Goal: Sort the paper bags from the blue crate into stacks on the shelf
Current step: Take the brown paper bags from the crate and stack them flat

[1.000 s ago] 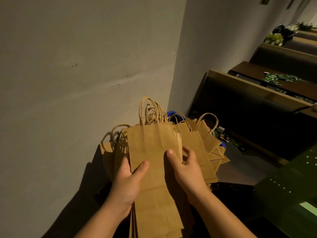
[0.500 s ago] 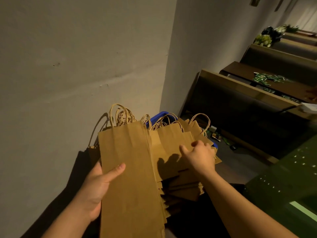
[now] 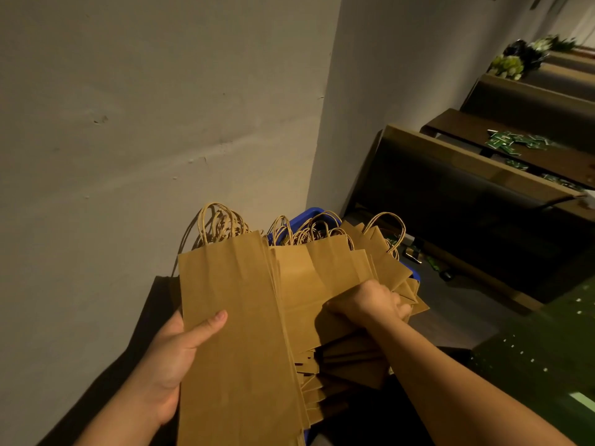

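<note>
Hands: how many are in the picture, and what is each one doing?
2. The left hand holds a stack of paper bags near the wall. The right hand grips more bags over the blue crate.

The blue crate (image 3: pixel 309 217) sits in a corner, hemmed by the plaster wall (image 3: pixel 161 123) on its left and behind it, so no passage lies there. Its top is covered by fanned paper bags (image 3: pixel 325 284) with upright handles. To the crate's right a strip of bare floor (image 3: pixel 450 310) stays open, bounded farther right by the dark bench (image 3: pixel 467 201).
</note>
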`<state>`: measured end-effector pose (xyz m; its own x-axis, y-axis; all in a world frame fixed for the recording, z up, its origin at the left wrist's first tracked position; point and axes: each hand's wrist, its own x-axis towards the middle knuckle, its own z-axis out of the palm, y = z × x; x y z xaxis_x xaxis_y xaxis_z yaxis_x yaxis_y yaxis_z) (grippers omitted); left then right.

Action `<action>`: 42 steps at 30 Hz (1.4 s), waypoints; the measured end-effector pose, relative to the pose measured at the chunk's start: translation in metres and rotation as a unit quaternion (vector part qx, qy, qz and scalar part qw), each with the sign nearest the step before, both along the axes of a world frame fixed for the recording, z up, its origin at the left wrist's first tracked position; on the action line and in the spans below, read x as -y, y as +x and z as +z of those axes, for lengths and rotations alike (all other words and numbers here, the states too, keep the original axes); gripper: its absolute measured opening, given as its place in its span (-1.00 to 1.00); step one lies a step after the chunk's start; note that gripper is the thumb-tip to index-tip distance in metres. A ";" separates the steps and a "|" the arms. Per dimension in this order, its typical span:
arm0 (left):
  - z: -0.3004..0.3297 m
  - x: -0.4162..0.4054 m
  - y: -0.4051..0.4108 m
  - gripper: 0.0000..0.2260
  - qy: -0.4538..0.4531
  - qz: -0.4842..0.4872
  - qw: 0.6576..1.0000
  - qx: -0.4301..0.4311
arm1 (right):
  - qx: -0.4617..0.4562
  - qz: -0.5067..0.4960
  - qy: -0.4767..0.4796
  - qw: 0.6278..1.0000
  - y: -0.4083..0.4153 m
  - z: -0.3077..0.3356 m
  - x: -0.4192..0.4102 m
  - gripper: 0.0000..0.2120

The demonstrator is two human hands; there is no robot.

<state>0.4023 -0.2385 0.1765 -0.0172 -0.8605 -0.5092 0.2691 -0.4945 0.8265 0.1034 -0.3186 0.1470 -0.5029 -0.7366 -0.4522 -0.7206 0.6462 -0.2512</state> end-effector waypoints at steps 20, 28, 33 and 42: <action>-0.006 -0.003 0.000 -0.51 0.013 -0.002 1.000 0.003 | 0.262 -0.023 -0.031 0.964 0.004 0.032 -0.011 -0.74; -0.002 -0.003 -0.011 -0.53 0.009 -0.007 1.000 0.012 | 0.386 -0.160 -0.111 0.902 -0.026 0.043 -0.035 -0.91; 0.000 -0.006 -0.017 -0.50 0.005 -0.026 0.999 0.037 | 0.383 -0.206 -0.178 0.883 -0.025 0.059 -0.057 -0.81; 0.000 -0.001 -0.038 -0.60 0.010 -0.036 0.996 0.075 | 0.499 -0.043 -0.205 0.841 0.025 0.090 -0.101 -0.75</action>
